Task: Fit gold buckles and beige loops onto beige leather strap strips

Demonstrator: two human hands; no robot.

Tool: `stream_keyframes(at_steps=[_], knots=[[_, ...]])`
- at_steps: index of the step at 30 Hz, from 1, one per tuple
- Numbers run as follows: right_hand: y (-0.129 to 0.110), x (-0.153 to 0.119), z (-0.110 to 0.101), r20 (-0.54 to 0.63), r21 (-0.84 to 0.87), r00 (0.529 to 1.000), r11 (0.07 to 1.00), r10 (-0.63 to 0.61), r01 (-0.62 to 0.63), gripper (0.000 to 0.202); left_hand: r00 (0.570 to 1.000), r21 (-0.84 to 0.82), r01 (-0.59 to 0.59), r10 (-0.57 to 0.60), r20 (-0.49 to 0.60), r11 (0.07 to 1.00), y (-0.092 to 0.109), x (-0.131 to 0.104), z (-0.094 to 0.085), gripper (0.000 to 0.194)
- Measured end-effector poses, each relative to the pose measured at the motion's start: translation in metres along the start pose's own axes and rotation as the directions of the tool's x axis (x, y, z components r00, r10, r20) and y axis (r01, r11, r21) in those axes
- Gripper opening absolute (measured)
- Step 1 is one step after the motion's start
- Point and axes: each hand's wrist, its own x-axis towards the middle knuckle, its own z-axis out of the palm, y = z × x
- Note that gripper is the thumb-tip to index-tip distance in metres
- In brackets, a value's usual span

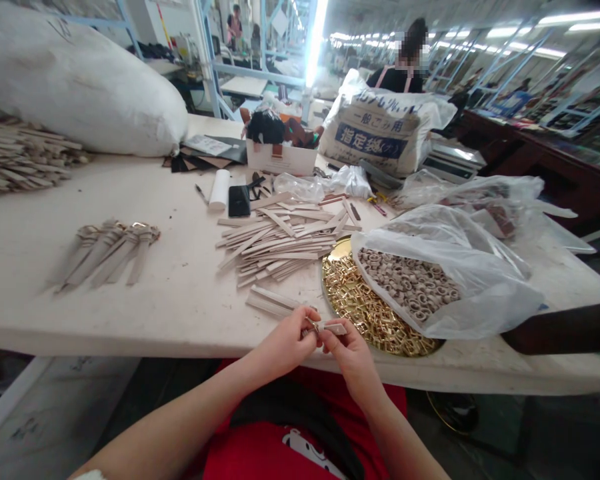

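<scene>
Close together at the table's front edge, both hands are closed on one small piece of work. My left hand (296, 335) pinches a small gold buckle (312, 326), partly hidden by the fingers. In my right hand (349, 350), thumb and fingers grip a pale grey strap (335, 329) whose end sticks out to the right. Just behind my left hand lie a few loose strips (269, 301). A round gold tray (341, 248) heaped with gold buckles (353, 297) stands to the right of my hands. On it rests an open plastic bag (485, 303) of small grey loops (410, 280).
A pile of pale strips (285, 243) lies beyond my hands. Bundled straps with buckles (113, 250) are at left. Farther back are a phone (239, 201), a white roll (219, 190), a white box (293, 161) and large sacks (375, 130). A person (400, 79) is behind them.
</scene>
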Motion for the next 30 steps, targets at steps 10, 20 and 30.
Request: stream_keyframes(at_steps=[10,20,30], knots=[[0.009,-0.002,-0.005,0.164,0.280,0.959,0.921,0.233,-0.272,0.022,0.999,0.099,0.053,-0.054,0.005,0.994,-0.009,-0.005,-0.002,0.024],[0.009,-0.010,-0.009,0.432,0.322,0.817,0.781,0.382,-0.535,0.024,1.000,0.346,0.028,-0.029,-0.001,0.938,-0.001,-0.011,-0.003,0.019],[0.011,-0.007,-0.002,-0.052,0.064,0.998,0.997,0.039,-0.036,0.028,0.993,0.140,0.103,-0.110,0.049,0.985,-0.002,-0.024,-0.009,0.022]])
